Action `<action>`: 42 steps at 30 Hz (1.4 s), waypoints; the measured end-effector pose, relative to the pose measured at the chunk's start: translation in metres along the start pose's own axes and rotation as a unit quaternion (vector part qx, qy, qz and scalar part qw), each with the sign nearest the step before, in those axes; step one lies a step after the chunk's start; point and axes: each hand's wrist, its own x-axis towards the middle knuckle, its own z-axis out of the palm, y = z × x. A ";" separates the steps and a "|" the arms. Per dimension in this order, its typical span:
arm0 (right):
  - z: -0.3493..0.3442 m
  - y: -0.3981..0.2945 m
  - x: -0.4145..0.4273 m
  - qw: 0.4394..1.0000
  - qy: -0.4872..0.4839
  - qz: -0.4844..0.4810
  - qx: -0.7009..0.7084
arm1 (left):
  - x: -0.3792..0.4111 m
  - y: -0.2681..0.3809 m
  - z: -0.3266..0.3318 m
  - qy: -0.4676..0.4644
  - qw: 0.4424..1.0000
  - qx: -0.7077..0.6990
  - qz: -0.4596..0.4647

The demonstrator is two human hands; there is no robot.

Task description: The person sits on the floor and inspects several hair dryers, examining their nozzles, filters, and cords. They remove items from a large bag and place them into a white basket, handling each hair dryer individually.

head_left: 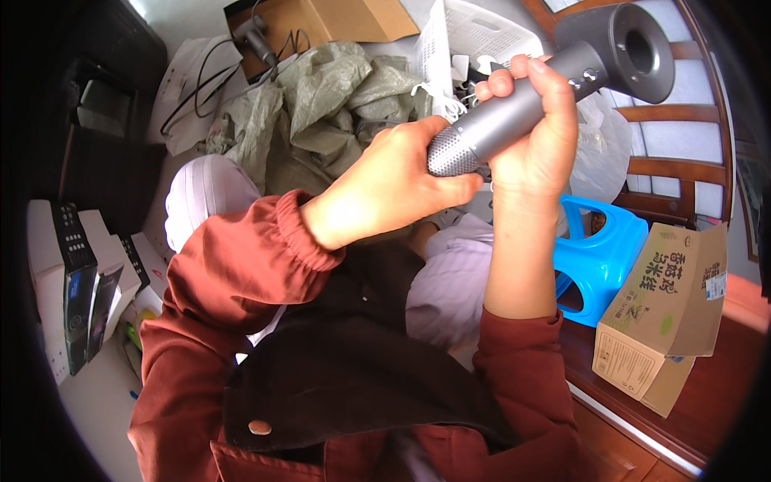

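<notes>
A dark grey hair dryer (512, 114) is held up at a slant before me, its round open head at the upper right. My right hand (539, 132) is wrapped around the upper part of the handle, below the small buttons. My left hand (385, 181) holds the perforated lower end of the handle between thumb and fingers. Behind my left hand lies a crumpled grey-green woven plastic sack (328, 90). The underside of the handle's lower end is partly hidden by my left hand.
A cardboard box (361, 18) with another hair dryer (256, 42) and cables lies at the back. Near it stands a white plastic basket (437, 54) of small items. At right are a blue plastic stool (620, 241) and a printed carton (650, 289); several boxes (78, 289) stand at left.
</notes>
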 end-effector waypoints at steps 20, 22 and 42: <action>-0.003 0.000 0.004 0.997 -0.052 0.022 0.057 | -0.007 -0.003 0.008 0.007 0.992 -0.124 0.026; -0.004 0.000 0.003 0.998 -0.045 0.017 0.052 | -0.007 0.000 0.008 0.014 0.998 -0.061 0.028; -0.024 -0.015 0.016 0.984 -0.057 0.067 0.153 | -0.009 0.010 -0.007 -0.181 0.940 -0.278 -0.085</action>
